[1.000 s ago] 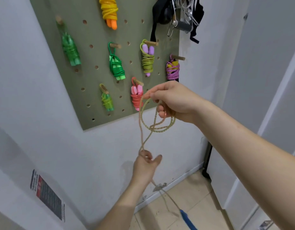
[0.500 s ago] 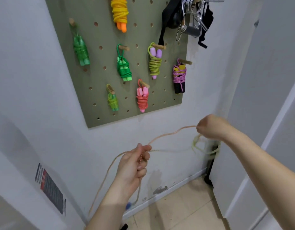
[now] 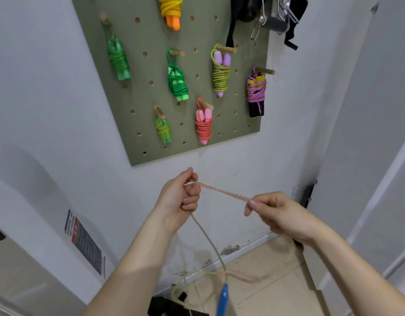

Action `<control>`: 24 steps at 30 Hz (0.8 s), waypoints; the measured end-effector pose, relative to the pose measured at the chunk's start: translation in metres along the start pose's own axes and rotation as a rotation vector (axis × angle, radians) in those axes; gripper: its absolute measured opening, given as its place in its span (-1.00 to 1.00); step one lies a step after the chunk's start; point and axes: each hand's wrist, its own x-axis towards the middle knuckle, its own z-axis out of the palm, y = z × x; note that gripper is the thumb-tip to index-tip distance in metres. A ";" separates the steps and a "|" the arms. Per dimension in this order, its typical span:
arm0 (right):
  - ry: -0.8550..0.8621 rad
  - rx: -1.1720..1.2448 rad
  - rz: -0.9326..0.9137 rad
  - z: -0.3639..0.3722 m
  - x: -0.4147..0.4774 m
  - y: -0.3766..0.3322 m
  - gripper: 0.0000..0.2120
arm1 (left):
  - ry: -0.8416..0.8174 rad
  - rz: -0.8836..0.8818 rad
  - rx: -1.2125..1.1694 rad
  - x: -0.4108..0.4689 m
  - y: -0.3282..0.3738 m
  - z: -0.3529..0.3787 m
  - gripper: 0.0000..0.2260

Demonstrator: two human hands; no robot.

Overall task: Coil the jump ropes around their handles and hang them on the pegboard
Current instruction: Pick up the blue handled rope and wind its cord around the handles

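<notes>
Hanging on wooden pegs across the olive pegboard (image 3: 146, 106) are seven coiled jump ropes: a yellow rope on orange handles (image 3: 172, 10) at its top edge, a translucent green bundle (image 3: 117, 58) at its upper left, a dark green rope (image 3: 178, 80) near its middle, a lime rope on purple handles (image 3: 221, 71) right of that, a purple cord on black handles (image 3: 256, 92) by its right edge, and in its lower rows a small lime bundle (image 3: 162, 128) and a coral rope on pink handles (image 3: 203, 126). A black strap with a metal clip (image 3: 272, 19) covers the pegboard's top right corner. Just below the pegboard's bottom edge, both hands hold an uncoiled tan jump rope (image 3: 222, 192). The left hand (image 3: 178, 195) has its fingers (image 3: 192, 192) curled round the cord, the right hand (image 3: 279, 213) pinches it between fingers (image 3: 249, 206) and thumb, and a short stretch runs taut between them. From the left hand the rope drops toward the tiled floor (image 3: 265, 293), well below the pegboard, where its blue handle (image 3: 222, 297) dangles, blurred, among loose loops. A printed label (image 3: 85, 242) sticks to the wall down-left of the pegboard.
</notes>
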 end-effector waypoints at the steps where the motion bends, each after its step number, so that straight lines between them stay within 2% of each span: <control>1: 0.029 -0.063 -0.015 -0.005 -0.002 0.004 -0.71 | 0.006 -0.010 -0.030 0.001 0.002 -0.005 -0.78; 4: 0.171 -0.288 -0.046 -0.022 -0.006 0.025 -0.69 | 0.065 -0.001 -0.088 0.005 0.001 -0.016 -0.78; 6: 0.226 -0.330 0.043 -0.035 -0.009 0.046 -0.67 | 0.122 0.031 -0.066 0.007 -0.003 -0.019 -0.78; 8: 0.127 -0.343 0.196 -0.045 -0.016 0.062 -0.68 | 0.151 0.104 0.145 0.006 -0.007 -0.017 -0.78; 10: -0.037 -0.323 0.321 -0.041 -0.023 0.063 -0.74 | 0.092 0.160 0.427 0.000 -0.009 -0.007 -0.75; 11: -0.059 -0.244 0.335 -0.035 -0.024 0.059 -0.65 | 0.022 0.162 0.551 -0.005 -0.010 0.001 -0.73; 13: -0.028 0.139 0.348 -0.018 -0.015 0.048 -0.36 | -0.166 0.122 0.797 -0.015 -0.017 0.020 -0.70; 15: -0.097 0.495 0.314 0.009 0.000 0.032 -0.23 | -0.341 0.087 1.021 -0.024 -0.032 0.036 -0.70; 17: -0.090 0.645 0.286 0.038 0.015 0.020 -0.40 | -0.447 0.113 1.270 -0.030 -0.049 0.044 -0.70; 20: 0.135 0.933 0.322 0.047 0.036 0.017 -0.81 | -0.507 0.153 1.531 -0.040 -0.063 0.035 -0.72; 22: 0.334 1.120 0.372 0.030 0.050 0.030 -0.78 | -0.544 0.131 1.550 -0.050 -0.066 0.023 -0.73; 24: 0.544 1.085 0.420 0.012 0.055 0.044 -0.70 | -0.496 0.158 1.507 -0.056 -0.067 0.010 -0.73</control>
